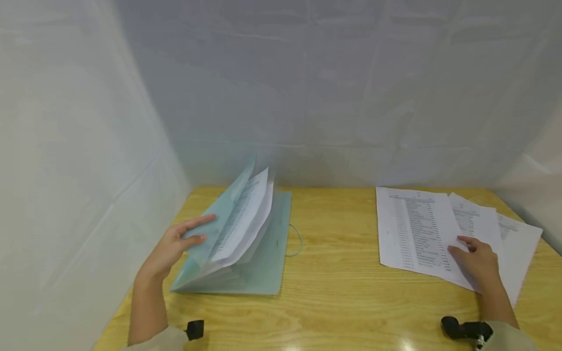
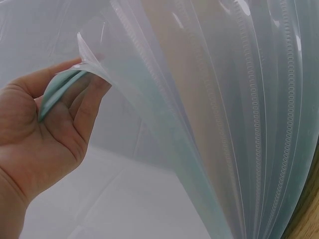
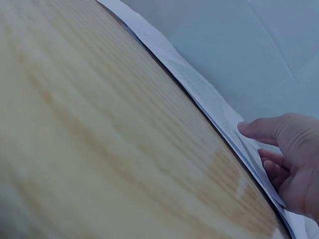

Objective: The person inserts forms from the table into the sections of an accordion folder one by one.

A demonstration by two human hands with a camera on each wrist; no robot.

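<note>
Pale green plastic makes up the folder point(image 1: 259, 253), which lies open on the left part of the wooden table point(image 1: 333, 273) with its back cover flat on the wood. The left hand point(image 1: 173, 246) pinches the front cover and a few clear sleeves between thumb and fingers point(image 2: 79, 102), tilting them up and away from the rest. Held like that, the sleeves fan apart, and a printed page point(image 1: 243, 214) already sitting in one of them stands up in plain sight; the gap between sleeves stays wide enough to get at. A thin elastic loop point(image 1: 296, 241) trails from the folder's right edge onto the wood.

Well apart, on the right part of the table, loose printed sheets point(image 1: 412, 229) lie overlapped in a rough spread, so that the edge of each can be found. The right hand point(image 1: 478, 261) rests on them with fingers extended and slightly bent, fingertips point(image 3: 251, 130) at the near edge of the top sheet where it meets the wood. It presses rather than grips; no sheet is lifted or pinched yet. White sheeting walls in the table at back and sides.
</note>
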